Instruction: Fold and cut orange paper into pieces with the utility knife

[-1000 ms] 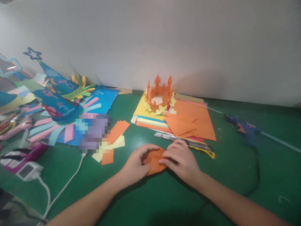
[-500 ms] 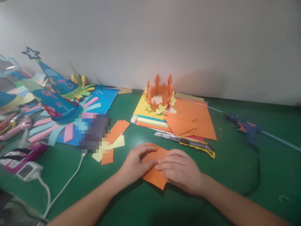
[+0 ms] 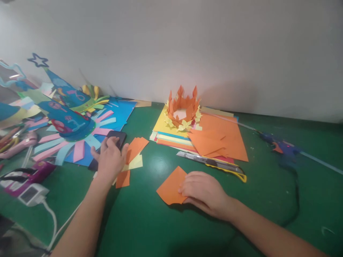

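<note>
My right hand (image 3: 205, 192) grips the right side of an orange paper square (image 3: 171, 187) at the front of the green table, its fingers closed over the edge. My left hand (image 3: 111, 157) is spread over a dark smartphone (image 3: 119, 137), fingers apart; whether the fingertips touch the screen I cannot tell. Beside the phone lie orange paper strips (image 3: 136, 148) and pale yellow paper pieces (image 3: 136, 162). Beyond my right hand rests a yellow-handled utility knife (image 3: 211, 162).
An orange paper crown (image 3: 183, 107) stands on stacked coloured paper (image 3: 159, 123), with loose orange sheets (image 3: 237, 142) beside it. Decorated blue cone hats (image 3: 72, 123) are at left. A blue glue gun (image 3: 284, 146) trails its cord at right. White cables (image 3: 53, 217) cross the front left.
My left hand has let go of the orange paper and moved left over the phone. My right hand still holds the paper, which has turned and shifted slightly.
</note>
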Demonstrator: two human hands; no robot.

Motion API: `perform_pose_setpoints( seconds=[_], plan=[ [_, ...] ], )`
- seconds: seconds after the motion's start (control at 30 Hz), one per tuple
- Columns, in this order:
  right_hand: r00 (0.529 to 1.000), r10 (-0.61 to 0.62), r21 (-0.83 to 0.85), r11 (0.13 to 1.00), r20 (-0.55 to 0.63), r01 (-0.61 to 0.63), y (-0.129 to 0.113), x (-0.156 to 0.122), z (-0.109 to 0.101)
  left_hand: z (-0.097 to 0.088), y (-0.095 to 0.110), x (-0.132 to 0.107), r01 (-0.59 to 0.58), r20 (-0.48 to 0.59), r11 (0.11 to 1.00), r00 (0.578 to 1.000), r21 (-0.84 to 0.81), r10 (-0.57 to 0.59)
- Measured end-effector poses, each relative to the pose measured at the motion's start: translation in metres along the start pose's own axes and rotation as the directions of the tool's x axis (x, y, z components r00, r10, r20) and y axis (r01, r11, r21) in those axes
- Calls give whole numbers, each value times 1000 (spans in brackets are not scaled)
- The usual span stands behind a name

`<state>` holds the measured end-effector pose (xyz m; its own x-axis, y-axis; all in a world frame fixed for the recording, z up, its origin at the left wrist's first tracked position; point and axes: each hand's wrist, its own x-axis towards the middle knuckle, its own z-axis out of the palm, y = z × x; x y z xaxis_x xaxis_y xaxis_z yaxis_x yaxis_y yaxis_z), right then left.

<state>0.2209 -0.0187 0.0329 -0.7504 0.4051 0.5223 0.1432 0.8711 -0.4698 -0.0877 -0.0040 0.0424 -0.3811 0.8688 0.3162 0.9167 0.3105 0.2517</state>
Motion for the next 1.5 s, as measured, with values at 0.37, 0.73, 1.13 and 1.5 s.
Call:
perform_pose_setpoints(
  seconds=[0.37,0.73,1.13,1.5],
  plan=[
    [999,-7,2,1000,-50,7,1,1,-3,-6,52,-36,-104,240,850,935,-516,261],
    [980,-182,-176,970,-81,165,-2,3,-4,-4,75,-68,-85,460,711,707,-698,537],
    [991,-120,-97,989,-63,113,2,0,-5,-5,76,-72,352,614,526,619,-774,490],
    [999,30,-75,997,41,-27,8,0,-3,-9,76,-69,234,493,481,690,-845,530]
  ],
)
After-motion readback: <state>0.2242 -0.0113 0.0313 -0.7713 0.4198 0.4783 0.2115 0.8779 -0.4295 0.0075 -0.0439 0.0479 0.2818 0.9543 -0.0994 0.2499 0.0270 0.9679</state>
